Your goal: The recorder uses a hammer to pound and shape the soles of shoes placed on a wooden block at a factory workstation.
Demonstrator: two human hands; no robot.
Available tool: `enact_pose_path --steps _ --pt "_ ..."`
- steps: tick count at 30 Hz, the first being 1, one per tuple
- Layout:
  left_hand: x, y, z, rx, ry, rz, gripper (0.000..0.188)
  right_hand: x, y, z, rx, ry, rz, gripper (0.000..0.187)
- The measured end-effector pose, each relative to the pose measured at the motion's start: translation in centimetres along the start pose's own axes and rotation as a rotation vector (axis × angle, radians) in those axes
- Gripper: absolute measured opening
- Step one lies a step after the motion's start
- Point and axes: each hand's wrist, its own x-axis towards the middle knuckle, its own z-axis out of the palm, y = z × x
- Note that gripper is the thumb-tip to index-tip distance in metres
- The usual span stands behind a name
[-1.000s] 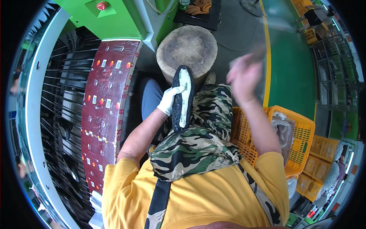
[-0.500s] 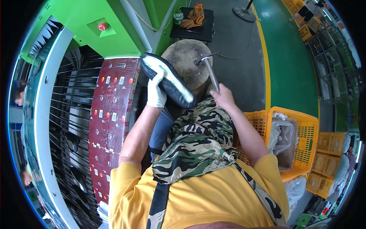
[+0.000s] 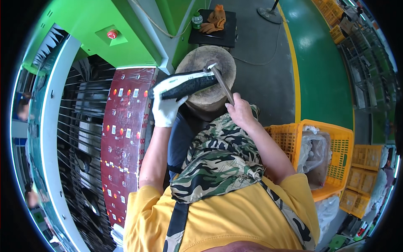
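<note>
In my left hand [image 3: 164, 110], which wears a white glove, is a black shoe [image 3: 191, 86] with a white sole. My fingers close around one end of it; the other end points right, over a round wooden block [image 3: 224, 63]. My bare right hand [image 3: 242, 110] grips the handle of a hammer [image 3: 223, 85]. The hammer's head is at the far end of the shoe, above the block. Whether the head touches the shoe I cannot tell.
Left of me stand a maroon-covered surface [image 3: 126, 113], a rack of dark rods [image 3: 86, 122] and a green machine with a red button [image 3: 112, 34]. Orange gloves [image 3: 215, 21] and a bottle [image 3: 197, 20] lie beyond the block. A yellow crate [image 3: 342, 138] is at my right.
My left hand has turned the shoe from slanting down-right to nearly level, its right end rising over the block. The hammer head has shifted left and now meets that end in view.
</note>
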Motion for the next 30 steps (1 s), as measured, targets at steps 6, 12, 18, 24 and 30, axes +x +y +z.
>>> enact_pose_path --steps 6,12,18,24,30 --pt "-2.5 4.3 -0.2 -0.001 0.09 -0.162 0.088 -2.2 2.6 0.3 0.013 -0.066 0.049 0.03" --pt "-5.6 4.5 2.0 0.432 0.008 -0.402 0.069 -0.7 2.6 -2.0 0.319 -0.138 0.133 0.031" --pt "-9.6 -0.4 4.1 0.392 0.252 -0.185 0.057 0.9 -10.2 -13.4 0.802 0.313 -0.218 0.016" --pt "-11.8 -3.6 6.4 0.391 0.382 -0.148 0.045 0.2 -5.7 -7.3 0.664 0.581 -0.424 0.02" --pt "-12.9 -4.2 6.3 0.421 0.408 -0.135 0.036 -0.2 -5.2 -7.9 0.024 0.04 -0.05 0.031"
